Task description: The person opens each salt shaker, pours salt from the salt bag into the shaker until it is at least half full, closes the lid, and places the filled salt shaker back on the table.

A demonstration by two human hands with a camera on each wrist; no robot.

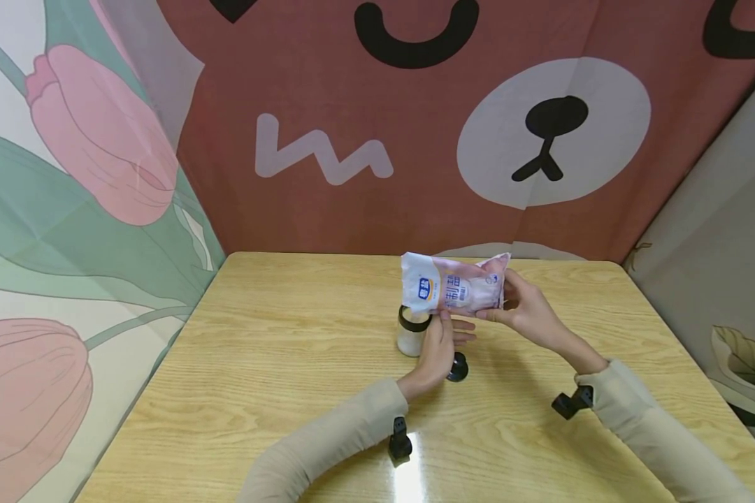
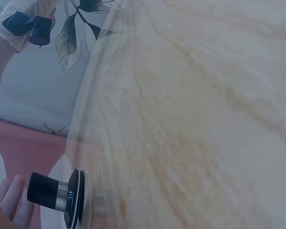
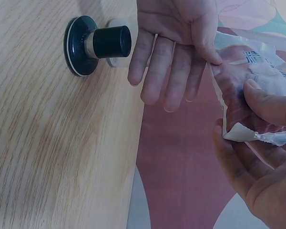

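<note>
My right hand (image 1: 531, 314) holds the right end of a pink and white plastic bag of salt (image 1: 456, 286). In the right wrist view, the thumb lies on the bag's face and the fingers curl behind it near a torn edge. The bag lies sideways above a clear jar (image 1: 410, 339) with a dark rim and white contents. Fingers extended, my left hand (image 1: 439, 349) stands beside the jar, its thumb touching the lower edge of the bag. A black knobbed lid (image 1: 458, 367) sits on the table just right of the left hand.
The wooden table (image 1: 277, 377) reaches back to a red printed cloth (image 1: 327, 216). Patterned cloths also hang at the left and right sides. Each sleeve carries a small black camera, the left one (image 1: 400, 443) close to the tabletop.
</note>
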